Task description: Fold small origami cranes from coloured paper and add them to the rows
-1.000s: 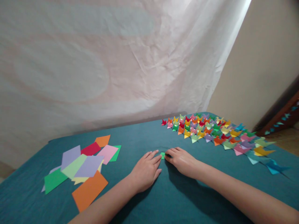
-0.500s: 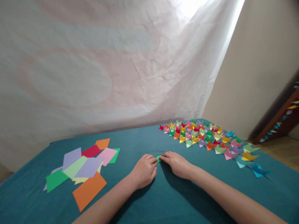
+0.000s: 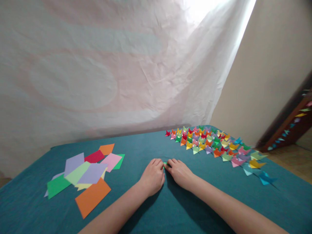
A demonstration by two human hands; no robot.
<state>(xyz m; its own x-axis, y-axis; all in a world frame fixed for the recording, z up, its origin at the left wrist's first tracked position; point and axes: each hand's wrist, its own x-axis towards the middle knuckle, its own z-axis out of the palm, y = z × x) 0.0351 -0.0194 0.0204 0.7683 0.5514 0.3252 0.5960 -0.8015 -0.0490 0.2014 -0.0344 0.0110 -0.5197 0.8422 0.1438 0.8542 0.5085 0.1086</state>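
Between my two hands, near the middle of the table, is a small folded piece of green paper (image 3: pixel 165 163), mostly covered by fingers. My left hand (image 3: pixel 154 175) grips its left side with curled fingers. From the other side my right hand (image 3: pixel 179 172) pinches it, fingertips close to those of the left. How the paper is folded cannot be made out.
Loose coloured paper sheets overlap on the left, an orange sheet (image 3: pixel 93 198) nearest me. Rows of small folded paper birds stand on the right, a blue bird (image 3: pixel 266 178) closest. The teal-covered table (image 3: pixel 136 146) ends at a hanging white sheet (image 3: pixel 136 81).
My right hand has moved slightly left, its fingers more curled, and less of the green paper shows. The view has shifted a little.
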